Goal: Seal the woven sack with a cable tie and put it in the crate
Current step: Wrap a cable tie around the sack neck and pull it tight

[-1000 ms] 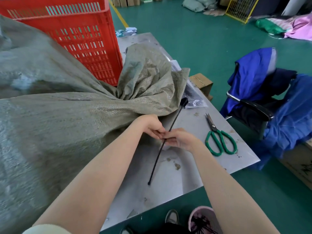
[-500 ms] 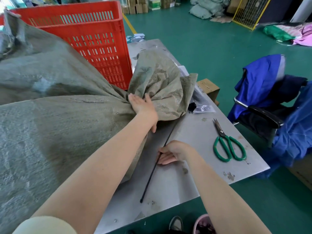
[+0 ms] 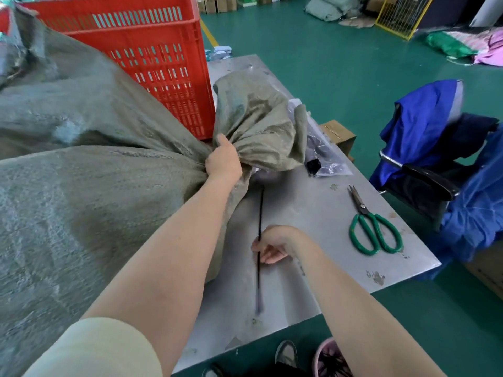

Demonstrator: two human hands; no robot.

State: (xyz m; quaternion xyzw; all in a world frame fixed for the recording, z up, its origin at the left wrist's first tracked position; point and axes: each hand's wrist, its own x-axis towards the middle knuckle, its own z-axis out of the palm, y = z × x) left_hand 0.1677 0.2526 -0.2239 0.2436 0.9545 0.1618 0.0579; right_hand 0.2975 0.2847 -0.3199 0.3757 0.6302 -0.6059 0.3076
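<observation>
A big grey-green woven sack [image 3: 81,191] lies across the left of the metal table [image 3: 321,213], its loose mouth flaring toward the middle. My left hand [image 3: 223,161] squeezes the gathered neck of the sack. A long black cable tie [image 3: 260,213] runs from under the neck toward me along the tabletop. My right hand [image 3: 272,243] pinches the tie near its middle, fingers curled around it. The red slotted crate [image 3: 152,58] stands on the table behind the sack.
Green-handled scissors [image 3: 373,227] lie at the table's right edge. A clear plastic bag with black parts [image 3: 321,156] sits beside the sack mouth. A chair draped in blue clothing [image 3: 441,148] stands to the right, a cardboard box [image 3: 337,134] beyond the table.
My left hand has left the tie, gone up to the sack and closed around its neck. My right hand keeps the tie, which now points more straight toward me.
</observation>
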